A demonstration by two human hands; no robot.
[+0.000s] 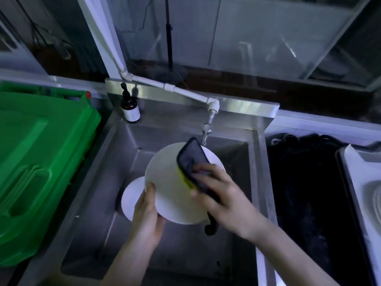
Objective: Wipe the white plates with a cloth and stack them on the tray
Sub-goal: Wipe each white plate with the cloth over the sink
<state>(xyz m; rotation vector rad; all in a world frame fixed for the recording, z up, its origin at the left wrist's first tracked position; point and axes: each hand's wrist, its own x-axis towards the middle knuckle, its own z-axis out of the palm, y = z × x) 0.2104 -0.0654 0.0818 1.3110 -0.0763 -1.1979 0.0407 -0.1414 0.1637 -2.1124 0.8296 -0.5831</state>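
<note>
**Spotter:** Stainless steel is filling the middle of the frame: you are standing over a sink (97,182), with a tap (206,132) hanging over its back edge, upper centre.

**Checker:** You are holding a white plate (169,195) tilted above the basin, right in the centre of the frame. Your left grip (146,215) is curling round its lower left rim, with the thumb lying on the face.

**Spotter:** Your right grip (222,195) is pressing a dark cloth (191,159) against the plate's right side. The fingers are curling over the cloth and looking blurred. One end of the cloth is dangling below your palm, and a yellow edge is showing beside it.

**Checker:** A second plate (129,200) is lying low in the basin. It is peeking out at the lower left of the one you are holding, partly behind your left grip.

**Spotter:** A brown pump bottle (130,109) is standing on the sink's back left corner. A green plastic lid (41,162) is taking up the left of the frame.

**Checker:** At the right, something black (305,193) is lying beside the sink. A white object (358,182) is poking in at the right edge, and I cannot tell whether that is the tray.
</note>
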